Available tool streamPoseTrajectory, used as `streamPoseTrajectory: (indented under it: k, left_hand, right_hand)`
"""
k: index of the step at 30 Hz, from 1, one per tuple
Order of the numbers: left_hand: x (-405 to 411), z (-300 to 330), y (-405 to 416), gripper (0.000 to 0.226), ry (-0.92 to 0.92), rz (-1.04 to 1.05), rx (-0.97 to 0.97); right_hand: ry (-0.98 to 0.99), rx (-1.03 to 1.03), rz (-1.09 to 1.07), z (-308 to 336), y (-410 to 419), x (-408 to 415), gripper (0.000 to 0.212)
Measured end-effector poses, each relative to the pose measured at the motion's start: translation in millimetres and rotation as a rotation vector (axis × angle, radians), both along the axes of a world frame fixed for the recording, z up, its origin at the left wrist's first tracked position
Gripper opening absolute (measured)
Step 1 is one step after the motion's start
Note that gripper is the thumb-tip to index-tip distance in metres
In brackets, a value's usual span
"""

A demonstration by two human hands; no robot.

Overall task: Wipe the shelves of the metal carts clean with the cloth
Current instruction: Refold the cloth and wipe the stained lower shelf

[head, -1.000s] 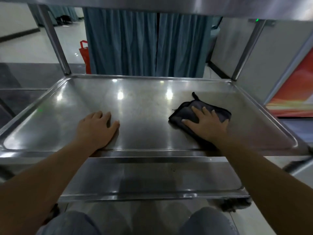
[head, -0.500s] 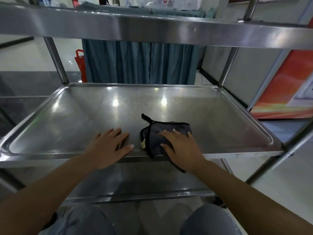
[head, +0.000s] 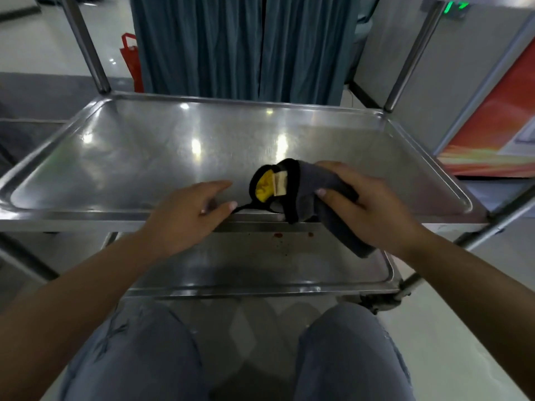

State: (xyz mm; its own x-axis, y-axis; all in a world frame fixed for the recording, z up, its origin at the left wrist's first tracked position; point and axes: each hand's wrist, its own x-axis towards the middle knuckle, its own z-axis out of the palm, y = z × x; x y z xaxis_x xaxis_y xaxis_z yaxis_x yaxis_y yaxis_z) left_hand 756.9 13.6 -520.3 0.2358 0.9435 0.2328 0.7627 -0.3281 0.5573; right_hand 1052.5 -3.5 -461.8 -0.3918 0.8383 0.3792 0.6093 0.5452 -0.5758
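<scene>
A steel cart's middle shelf fills the view, shiny and bare. My right hand grips a dark grey cloth with black trim and a yellow inner patch, lifted just above the shelf's front rim. The cloth's lower end hangs down over the edge. My left hand hovers at the front rim with relaxed fingers, its thumb tip touching the cloth's thin black loop. Below lies the lower shelf, with small red-brown spots near its middle.
Upright cart posts rise at the back left and at the back right. Teal curtains hang behind the cart, with a red bag beside them. An orange poster is at the right. My knees are below.
My right hand slid the cloth left along the shelf to the front rim, then gathered and lifted it. My left hand left the shelf surface and now touches the cloth's loop.
</scene>
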Motion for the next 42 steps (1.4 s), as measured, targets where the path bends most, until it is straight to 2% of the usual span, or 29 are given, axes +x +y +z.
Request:
streamPoseTrajectory:
  k: [2, 4, 7, 10, 12, 14, 17, 20, 23, 25, 27, 30, 33, 38, 42]
  left_hand:
    - [9.8, 5.1, -16.9, 0.051, -0.214, -0.088, -0.049]
    - [18.7, 8.4, -30.9, 0.045, -0.347, -0.218, -0.062]
    - [24.2, -2.3, -44.3, 0.045, -0.287, -0.349, -0.046]
    - [22.5, -32.5, -46.3, 0.041, -0.241, -0.294, -0.117]
    - [16.7, -59.3, -40.6, 0.039, -0.199, -0.231, -0.230]
    - [9.1, -84.5, -36.2, 0.029, -0.255, -0.204, -0.395]
    - [4.4, -108.6, -35.5, 0.025, -0.350, -0.190, -0.410]
    - [10.6, -116.8, -36.7, 0.042, -0.503, -0.110, -0.462]
    - [17.7, -129.0, -30.7, 0.053, -0.513, -0.055, -0.493]
    - [23.2, -134.8, -29.7, 0.059, -0.556, -0.028, -0.547]
    - [26.2, -141.1, -29.5, 0.057, -0.593, -0.018, -0.592]
    - [25.3, -149.9, -29.9, 0.051, -0.669, 0.003, -0.654]
    - [26.3, -158.3, -29.4, 0.046, -0.775, 0.008, -0.736]
    - [28.7, -175.9, -21.8, 0.038, -0.769, 0.035, -0.845]
    - [36.1, -194.6, -4.7, 0.023, -0.703, 0.227, -0.888]
  right_hand:
    - [0.019, -0.025, 0.043, 0.1, -8.4, -4.4, 0.034]
    - [-0.042, 0.003, 0.108, -6.6, -19.0, -12.3, 0.034]
    - [-0.188, 0.059, 0.153, -29.4, -27.1, -26.8, 0.037]
    - [-0.208, 0.005, 0.185, -64.6, -25.0, -39.4, 0.036]
    - [-0.207, -0.075, 0.184, -90.7, -23.6, -44.7, 0.036]
    - [-0.224, -0.137, 0.164, -117.3, -24.3, -47.6, 0.040]
    - [-0.202, -0.239, 0.203, -151.0, -23.6, -52.5, 0.042]
    - [-0.191, -0.280, 0.219, -176.8, -18.8, -54.2, 0.060]
    - [-0.242, -0.385, 0.230, -199.4, -14.0, -55.4, 0.092]
    - [-0.174, -0.470, 0.235, -213.8, -12.2, -56.0, 0.097]
    - [-0.066, -0.530, 0.188, -223.6, -12.3, -53.6, 0.088]
    - [0.019, -0.631, 0.092, -233.1, -16.4, -46.3, 0.058]
    - [0.164, -0.794, 0.025, -245.2, -17.0, -37.5, 0.058]
    - [0.140, -0.788, -0.051, -246.7, -9.8, -26.5, 0.040]
    - [0.113, -0.733, -0.176, -251.9, -8.4, -13.1, 0.030]
